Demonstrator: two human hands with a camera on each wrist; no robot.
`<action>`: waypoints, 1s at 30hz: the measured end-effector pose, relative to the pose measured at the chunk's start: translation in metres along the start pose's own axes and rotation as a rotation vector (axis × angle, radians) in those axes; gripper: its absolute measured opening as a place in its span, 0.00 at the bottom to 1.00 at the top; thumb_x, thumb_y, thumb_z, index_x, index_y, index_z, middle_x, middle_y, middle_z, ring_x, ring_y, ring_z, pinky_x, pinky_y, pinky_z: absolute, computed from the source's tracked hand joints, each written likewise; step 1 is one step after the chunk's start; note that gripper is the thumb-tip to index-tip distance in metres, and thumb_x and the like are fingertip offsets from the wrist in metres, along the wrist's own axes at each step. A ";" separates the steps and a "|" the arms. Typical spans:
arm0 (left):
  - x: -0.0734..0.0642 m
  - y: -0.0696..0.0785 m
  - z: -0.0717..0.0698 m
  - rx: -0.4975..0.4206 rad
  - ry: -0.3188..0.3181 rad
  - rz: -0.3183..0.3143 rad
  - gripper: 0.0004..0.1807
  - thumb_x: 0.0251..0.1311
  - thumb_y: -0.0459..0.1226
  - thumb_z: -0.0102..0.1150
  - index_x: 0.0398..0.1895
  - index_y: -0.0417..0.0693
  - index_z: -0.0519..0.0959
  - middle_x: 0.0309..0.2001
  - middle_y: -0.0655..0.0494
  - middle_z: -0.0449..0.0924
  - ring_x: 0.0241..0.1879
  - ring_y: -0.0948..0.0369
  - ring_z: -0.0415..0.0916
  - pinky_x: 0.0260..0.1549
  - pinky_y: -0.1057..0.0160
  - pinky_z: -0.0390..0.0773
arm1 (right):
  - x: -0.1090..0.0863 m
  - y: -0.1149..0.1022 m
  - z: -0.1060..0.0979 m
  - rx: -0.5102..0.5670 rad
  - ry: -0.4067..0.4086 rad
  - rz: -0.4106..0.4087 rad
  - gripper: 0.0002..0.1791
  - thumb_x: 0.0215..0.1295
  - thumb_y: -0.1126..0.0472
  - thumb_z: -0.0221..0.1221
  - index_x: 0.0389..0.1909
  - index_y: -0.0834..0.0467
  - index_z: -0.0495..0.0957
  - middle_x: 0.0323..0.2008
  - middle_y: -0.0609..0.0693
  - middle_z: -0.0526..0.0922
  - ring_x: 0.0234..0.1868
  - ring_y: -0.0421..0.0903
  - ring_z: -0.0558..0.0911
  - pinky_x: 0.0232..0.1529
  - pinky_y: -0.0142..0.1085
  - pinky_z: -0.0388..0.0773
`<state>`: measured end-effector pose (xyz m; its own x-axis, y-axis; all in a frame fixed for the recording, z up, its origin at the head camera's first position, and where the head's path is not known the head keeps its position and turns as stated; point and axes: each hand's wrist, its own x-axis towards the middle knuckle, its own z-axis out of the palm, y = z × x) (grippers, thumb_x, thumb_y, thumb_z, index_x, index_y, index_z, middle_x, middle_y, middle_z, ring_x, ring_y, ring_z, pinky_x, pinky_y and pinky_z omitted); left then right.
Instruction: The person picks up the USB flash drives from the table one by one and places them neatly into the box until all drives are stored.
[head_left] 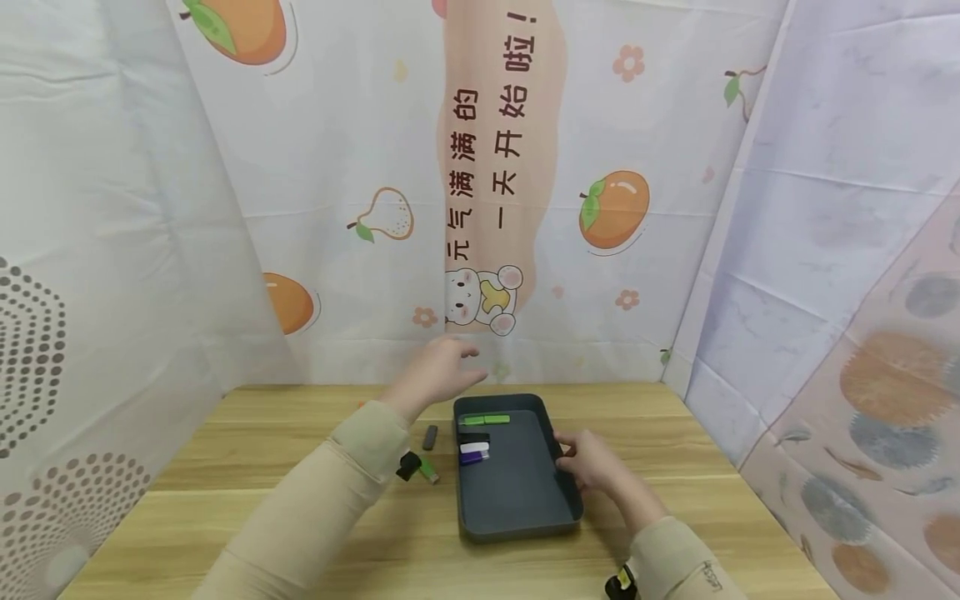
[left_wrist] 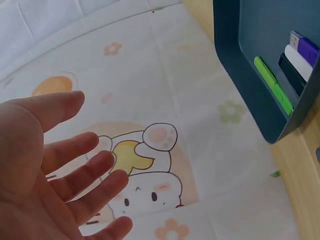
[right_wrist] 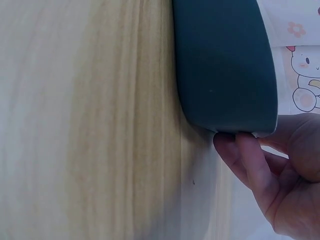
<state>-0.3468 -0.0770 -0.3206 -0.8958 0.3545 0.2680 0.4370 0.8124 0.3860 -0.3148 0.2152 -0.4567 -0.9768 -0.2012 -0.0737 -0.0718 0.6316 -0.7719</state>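
My left hand (head_left: 446, 372) hangs in the air above the far left corner of a dark blue-grey tray (head_left: 517, 492), fingers loosely spread and nothing in them. At the tray's right side my right hand (head_left: 592, 462) grips the wall, thumb over the rim and fingers outside. Inside, along the left wall, lie a slim green stick (head_left: 486, 420), a black stick (head_left: 474, 437), a white stick (head_left: 474, 448) and a purple USB stick (left_wrist: 303, 49) with a metal plug.
Left of the tray, a dark grey stick (head_left: 430, 437) and a green USB stick (head_left: 428, 471) lie on the wooden table (head_left: 645, 417). A bit of orange (head_left: 362, 404) shows behind the left forearm. A printed curtain (head_left: 360, 108) hangs behind the table.
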 end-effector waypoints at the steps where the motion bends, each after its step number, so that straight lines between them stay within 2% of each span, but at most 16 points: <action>1: -0.002 -0.001 -0.002 0.004 0.004 0.002 0.25 0.66 0.51 0.65 0.60 0.49 0.82 0.60 0.52 0.80 0.61 0.53 0.75 0.59 0.51 0.75 | 0.000 -0.001 0.000 -0.001 0.000 0.001 0.31 0.66 0.74 0.61 0.71 0.67 0.69 0.37 0.60 0.84 0.25 0.49 0.83 0.18 0.44 0.82; 7: -0.017 -0.011 -0.010 0.020 0.047 0.017 0.30 0.64 0.53 0.66 0.64 0.49 0.79 0.66 0.49 0.75 0.65 0.49 0.72 0.63 0.48 0.72 | -0.002 -0.001 0.002 -0.003 0.006 0.020 0.31 0.66 0.74 0.61 0.71 0.65 0.70 0.36 0.58 0.83 0.26 0.49 0.83 0.19 0.44 0.83; 14: -0.036 -0.038 -0.019 0.112 0.077 0.084 0.34 0.60 0.58 0.67 0.66 0.51 0.78 0.68 0.48 0.73 0.66 0.47 0.70 0.65 0.40 0.66 | -0.003 -0.002 0.003 0.009 0.011 0.021 0.31 0.66 0.75 0.61 0.71 0.66 0.69 0.36 0.58 0.83 0.26 0.50 0.84 0.18 0.45 0.82; 18: -0.045 -0.053 -0.025 0.126 0.077 0.108 0.36 0.60 0.59 0.68 0.68 0.53 0.77 0.69 0.49 0.72 0.68 0.48 0.69 0.66 0.37 0.62 | -0.003 -0.004 0.002 0.012 0.018 0.028 0.31 0.66 0.75 0.61 0.71 0.65 0.69 0.37 0.58 0.83 0.24 0.49 0.83 0.19 0.45 0.82; 25: -0.062 -0.073 -0.034 0.147 0.086 0.088 0.41 0.56 0.61 0.70 0.70 0.53 0.74 0.71 0.49 0.69 0.69 0.47 0.67 0.66 0.34 0.59 | -0.001 -0.002 0.002 0.010 0.023 0.031 0.31 0.66 0.74 0.61 0.71 0.64 0.70 0.37 0.57 0.82 0.21 0.49 0.81 0.18 0.44 0.82; 30: -0.068 -0.089 -0.036 0.164 0.091 0.068 0.45 0.54 0.64 0.70 0.72 0.52 0.73 0.72 0.47 0.67 0.70 0.44 0.65 0.65 0.33 0.59 | -0.001 -0.001 0.002 0.022 0.026 0.042 0.31 0.66 0.74 0.62 0.71 0.64 0.70 0.37 0.57 0.82 0.20 0.49 0.80 0.18 0.44 0.82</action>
<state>-0.3213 -0.1899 -0.3414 -0.8502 0.3741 0.3704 0.4709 0.8549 0.2176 -0.3131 0.2130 -0.4575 -0.9837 -0.1556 -0.0902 -0.0267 0.6227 -0.7820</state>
